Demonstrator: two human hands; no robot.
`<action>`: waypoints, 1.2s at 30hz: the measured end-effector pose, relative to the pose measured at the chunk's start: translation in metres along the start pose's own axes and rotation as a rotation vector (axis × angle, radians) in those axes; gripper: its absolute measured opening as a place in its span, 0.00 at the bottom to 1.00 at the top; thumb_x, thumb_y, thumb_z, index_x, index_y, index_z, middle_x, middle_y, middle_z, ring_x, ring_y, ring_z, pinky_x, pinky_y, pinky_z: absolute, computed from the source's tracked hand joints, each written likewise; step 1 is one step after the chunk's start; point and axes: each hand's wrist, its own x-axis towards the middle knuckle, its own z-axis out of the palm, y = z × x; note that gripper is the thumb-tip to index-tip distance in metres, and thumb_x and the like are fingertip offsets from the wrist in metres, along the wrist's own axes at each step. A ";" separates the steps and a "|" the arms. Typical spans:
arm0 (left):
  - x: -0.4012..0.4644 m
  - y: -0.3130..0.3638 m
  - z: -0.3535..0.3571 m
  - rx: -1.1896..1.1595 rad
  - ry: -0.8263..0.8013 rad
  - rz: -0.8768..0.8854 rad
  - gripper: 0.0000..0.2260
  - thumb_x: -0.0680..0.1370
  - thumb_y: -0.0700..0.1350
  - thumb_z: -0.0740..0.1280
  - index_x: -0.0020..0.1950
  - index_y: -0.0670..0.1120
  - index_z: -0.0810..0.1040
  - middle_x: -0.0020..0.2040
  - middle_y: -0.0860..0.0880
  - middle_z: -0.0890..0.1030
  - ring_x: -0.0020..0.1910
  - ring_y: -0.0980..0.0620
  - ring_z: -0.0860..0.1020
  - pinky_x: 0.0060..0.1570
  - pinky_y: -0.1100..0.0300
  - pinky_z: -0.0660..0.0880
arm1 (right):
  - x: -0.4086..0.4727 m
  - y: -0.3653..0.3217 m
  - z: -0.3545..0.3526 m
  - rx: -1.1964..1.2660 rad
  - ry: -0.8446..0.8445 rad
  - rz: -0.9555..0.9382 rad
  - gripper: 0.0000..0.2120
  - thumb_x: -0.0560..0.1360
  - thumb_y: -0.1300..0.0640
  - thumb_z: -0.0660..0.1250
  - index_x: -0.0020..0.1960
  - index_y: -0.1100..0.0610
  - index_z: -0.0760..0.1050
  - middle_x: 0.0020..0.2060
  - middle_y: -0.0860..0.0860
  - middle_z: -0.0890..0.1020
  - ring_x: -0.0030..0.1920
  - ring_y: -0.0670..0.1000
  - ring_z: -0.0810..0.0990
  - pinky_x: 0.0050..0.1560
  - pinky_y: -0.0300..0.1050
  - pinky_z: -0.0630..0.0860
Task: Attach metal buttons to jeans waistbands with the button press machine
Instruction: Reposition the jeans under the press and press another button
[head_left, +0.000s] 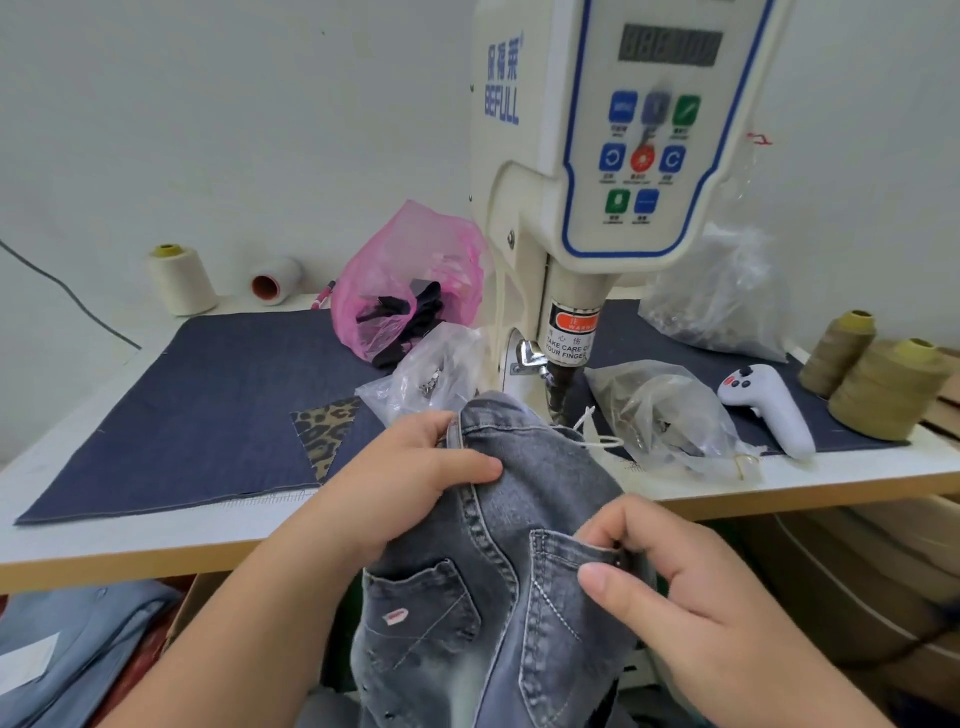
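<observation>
Jeans (524, 525): 1 pair, 2 hands gripping.

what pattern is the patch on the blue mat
Leopard print, tan with dark spots, on the patch; seen in the head view.

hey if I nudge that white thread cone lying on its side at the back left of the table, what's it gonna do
The white thread cone lies on its side, so it would probably roll, likely curving, since it tapers. It looks thinly wound, so probably light and easy to shift. The upright cream cone stands close on its left, so it might bump that.
</observation>
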 end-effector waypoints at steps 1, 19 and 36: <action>0.000 -0.001 0.000 0.078 0.016 0.013 0.09 0.74 0.39 0.73 0.54 0.42 0.81 0.49 0.41 0.86 0.48 0.41 0.85 0.51 0.49 0.81 | 0.000 0.001 0.001 0.075 -0.040 0.028 0.11 0.71 0.41 0.66 0.47 0.47 0.76 0.40 0.56 0.79 0.39 0.54 0.76 0.42 0.41 0.70; -0.024 -0.052 0.025 0.258 -0.119 0.125 0.31 0.66 0.73 0.67 0.66 0.63 0.72 0.64 0.61 0.77 0.64 0.62 0.75 0.65 0.59 0.72 | 0.013 0.004 0.019 0.990 -0.011 -0.071 0.12 0.68 0.55 0.78 0.37 0.54 0.75 0.39 0.55 0.80 0.40 0.50 0.79 0.43 0.40 0.77; -0.035 -0.008 0.018 0.331 -0.015 0.431 0.04 0.70 0.43 0.73 0.44 0.49 0.81 0.42 0.44 0.83 0.43 0.44 0.82 0.47 0.43 0.79 | 0.011 -0.006 0.008 0.044 -0.075 0.140 0.19 0.67 0.35 0.66 0.39 0.52 0.75 0.27 0.46 0.71 0.30 0.42 0.68 0.33 0.36 0.65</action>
